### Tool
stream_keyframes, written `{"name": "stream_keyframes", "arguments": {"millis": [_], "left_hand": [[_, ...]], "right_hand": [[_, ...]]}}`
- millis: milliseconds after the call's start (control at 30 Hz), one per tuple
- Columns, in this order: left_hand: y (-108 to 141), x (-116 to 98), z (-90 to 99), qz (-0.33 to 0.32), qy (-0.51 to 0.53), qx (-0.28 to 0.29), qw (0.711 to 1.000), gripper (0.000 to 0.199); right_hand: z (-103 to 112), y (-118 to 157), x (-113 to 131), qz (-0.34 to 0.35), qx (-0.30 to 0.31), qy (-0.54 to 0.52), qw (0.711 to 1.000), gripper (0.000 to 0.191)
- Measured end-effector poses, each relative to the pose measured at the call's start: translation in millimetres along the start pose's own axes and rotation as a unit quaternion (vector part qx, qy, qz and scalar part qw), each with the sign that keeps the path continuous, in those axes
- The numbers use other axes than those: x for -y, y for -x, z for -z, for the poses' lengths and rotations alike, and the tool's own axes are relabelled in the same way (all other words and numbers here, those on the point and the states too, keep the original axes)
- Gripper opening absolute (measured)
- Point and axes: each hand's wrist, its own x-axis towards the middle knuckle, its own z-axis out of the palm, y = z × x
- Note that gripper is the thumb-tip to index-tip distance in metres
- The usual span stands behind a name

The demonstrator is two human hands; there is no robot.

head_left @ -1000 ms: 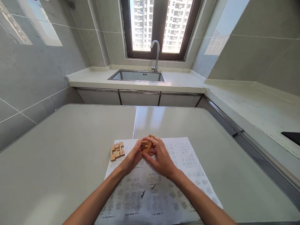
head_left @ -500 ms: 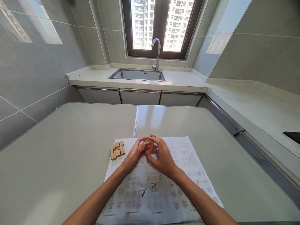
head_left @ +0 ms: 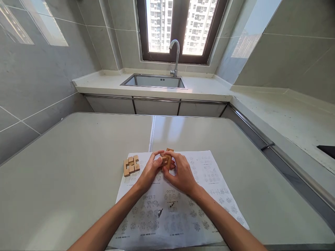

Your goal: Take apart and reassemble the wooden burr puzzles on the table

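Note:
Between my two hands are notched wooden puzzle pieces (head_left: 167, 161), partly covered by the fingers. My left hand (head_left: 150, 172) pinches them from the left with thumb and fingertips. From the other side my right hand (head_left: 182, 173) grips them, its index finger over the top and its thumb below. How the held pieces fit together is hidden. Left of my left hand lies a group of notched wooden pieces (head_left: 131, 166), set side by side at the paper's upper left corner. Under both hands spreads a large printed sheet (head_left: 180, 223) with small line diagrams.
The sheet lies on a pale table (head_left: 65, 167) with a seam across its middle. Beyond the table a white counter (head_left: 209, 91) holds a sink (head_left: 154, 86) and a curved faucet (head_left: 177, 57) below a window. Another counter (head_left: 295, 118) runs along the right.
The view has shifted slightly. Both hands keep their grip on the wooden pieces, with hardly any change in finger position. The group on the left lies as before.

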Motion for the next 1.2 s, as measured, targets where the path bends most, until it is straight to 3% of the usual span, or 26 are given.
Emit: {"name": "stream_keyframes", "arguments": {"millis": [300, 667, 1200], "left_hand": [[1, 4, 4.8, -0.005, 0.003, 0.002, 1.0, 0.06], [2, 4, 2.2, -0.009, -0.011, -0.011, 1.0, 0.057], [0, 2, 6.0, -0.018, -0.059, -0.014, 0.998, 0.06]], "right_hand": [[-2, 2, -11, -0.029, 0.006, -0.037, 0.999, 0.051], [-4, 4, -11, -0.046, -0.042, -0.056, 0.996, 0.04], [-2, 2, -12, -0.015, -0.027, -0.014, 0.999, 0.038]]}}
